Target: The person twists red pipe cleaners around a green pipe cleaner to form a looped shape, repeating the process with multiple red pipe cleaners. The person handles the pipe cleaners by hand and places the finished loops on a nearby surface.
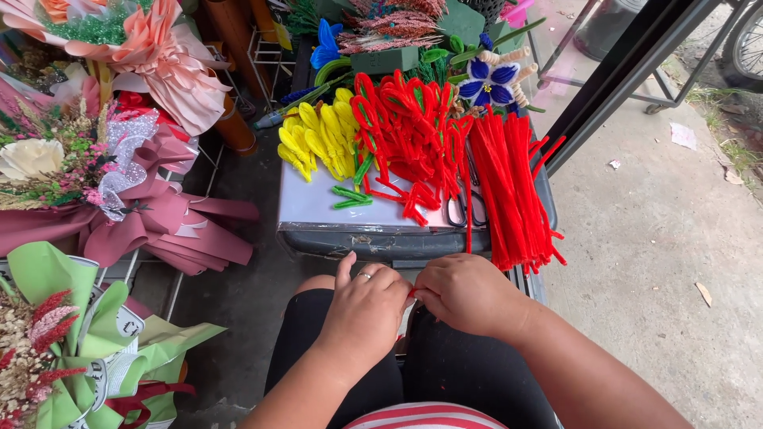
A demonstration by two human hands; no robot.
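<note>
My left hand (367, 306) and my right hand (461, 294) meet over my lap, fingertips pinched together on a small piece of red pipe cleaner (412, 293) that barely shows between them. A ring sits on my left hand. Just beyond them stands a dark case (373, 238) with a white sheet on top. On it lie a bundle of straight red pipe cleaners (513, 191), a heap of bent red ones (405, 131), yellow looped ones (322, 135), a few green pieces (351, 197) and scissors (465, 208).
Wrapped bouquets fill the left side: a maroon one (119, 199), a green one (71, 334), a peach one (151, 48). A blue-and-white pipe-cleaner flower (489, 79) and green foam blocks (385, 59) lie behind the case. Concrete floor and a black metal frame (620, 71) are at right.
</note>
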